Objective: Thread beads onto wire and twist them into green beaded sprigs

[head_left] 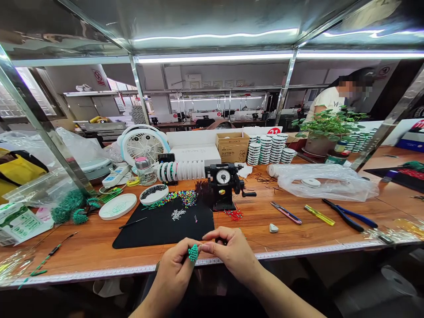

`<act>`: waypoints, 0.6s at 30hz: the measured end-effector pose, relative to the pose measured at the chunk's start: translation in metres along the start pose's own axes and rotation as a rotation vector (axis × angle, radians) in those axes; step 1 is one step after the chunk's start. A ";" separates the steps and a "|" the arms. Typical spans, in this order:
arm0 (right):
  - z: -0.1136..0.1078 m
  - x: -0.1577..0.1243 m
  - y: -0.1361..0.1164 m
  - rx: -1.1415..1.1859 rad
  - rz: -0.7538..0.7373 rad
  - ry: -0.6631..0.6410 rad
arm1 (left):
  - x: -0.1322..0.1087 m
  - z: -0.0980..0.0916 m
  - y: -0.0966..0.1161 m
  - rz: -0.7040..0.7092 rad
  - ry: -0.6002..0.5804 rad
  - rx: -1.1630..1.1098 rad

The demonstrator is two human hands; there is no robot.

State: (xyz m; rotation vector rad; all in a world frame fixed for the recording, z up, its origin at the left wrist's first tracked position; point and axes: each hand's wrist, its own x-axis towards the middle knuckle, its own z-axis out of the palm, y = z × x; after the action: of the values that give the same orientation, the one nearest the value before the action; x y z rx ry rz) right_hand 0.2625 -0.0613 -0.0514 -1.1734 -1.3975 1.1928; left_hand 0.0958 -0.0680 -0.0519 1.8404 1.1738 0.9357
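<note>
Green bead cluster point(193, 253) pinched in left hand point(175, 267) above table point(298, 240) front edge; right hand point(232, 251) pinched shut, touching it. Advice: grip close to beads, work over black mat point(155, 229).

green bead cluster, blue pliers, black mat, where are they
green bead cluster point(193, 253): head view, middle of the cluster
blue pliers point(361, 218): head view, on a blue handle
black mat point(149, 232): head view, bare front part
</note>
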 end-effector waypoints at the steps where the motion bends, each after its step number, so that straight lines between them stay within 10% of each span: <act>1: -0.001 0.001 0.001 -0.004 -0.003 -0.024 | 0.000 0.000 -0.001 -0.005 0.004 -0.009; 9: -0.005 -0.006 0.004 -0.212 -0.088 -0.128 | -0.001 -0.003 -0.006 -0.128 0.078 -0.390; 18: -0.022 -0.006 0.014 -0.269 -0.046 -0.150 | 0.014 -0.201 -0.071 -0.447 0.622 0.555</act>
State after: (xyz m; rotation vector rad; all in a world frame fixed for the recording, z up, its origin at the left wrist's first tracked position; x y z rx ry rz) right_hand 0.2865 -0.0636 -0.0630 -1.2466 -1.7309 1.1031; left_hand -0.1020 0.0067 -0.0198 1.5879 2.3071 1.0083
